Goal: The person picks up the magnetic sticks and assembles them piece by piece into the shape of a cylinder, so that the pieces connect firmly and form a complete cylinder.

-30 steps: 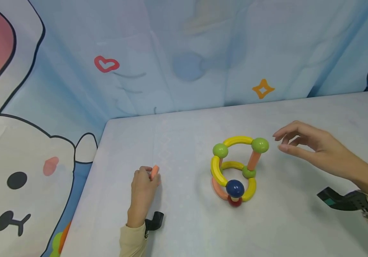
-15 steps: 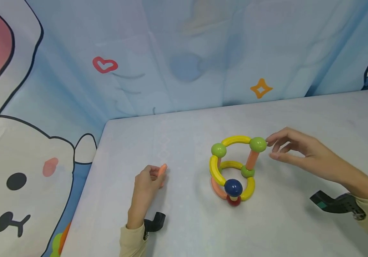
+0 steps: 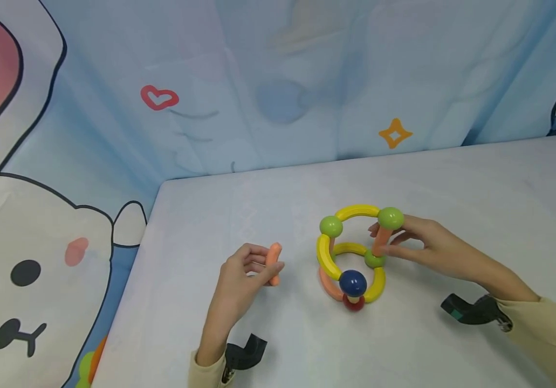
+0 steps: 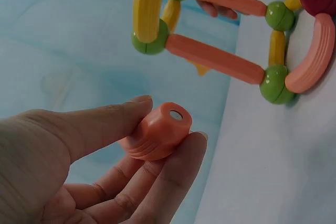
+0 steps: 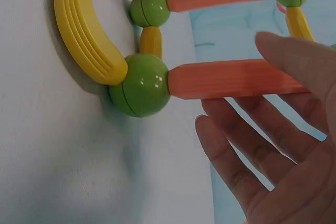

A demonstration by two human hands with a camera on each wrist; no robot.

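Observation:
My left hand (image 3: 240, 277) pinches a loose orange magnetic rod (image 3: 274, 264) between thumb and fingers, left of a magnetic rod-and-ball frame. In the left wrist view, that rod's near end bears a small silver disc (image 4: 176, 114). The frame has two levels of curved rods, such as the yellow one (image 3: 328, 258), joined by balls. At its right side my right hand (image 3: 433, 250) holds an upright orange rod (image 3: 382, 241), thumb on one side and fingers on the other. A green ball (image 3: 391, 218) caps this rod; another green ball (image 5: 140, 85) sits at its foot.
A blue ball (image 3: 352, 283) tops the frame's front corner, above a dark red ball (image 3: 353, 303). The frame stands on a white-covered table (image 3: 185, 215). Behind hangs a light blue printed curtain (image 3: 268, 129). Each wrist wears a black camera mount (image 3: 246, 353).
My right hand has moved left from beside the frame and taken hold of its upright orange rod. My left hand has moved right, toward the frame, with the loose orange rod.

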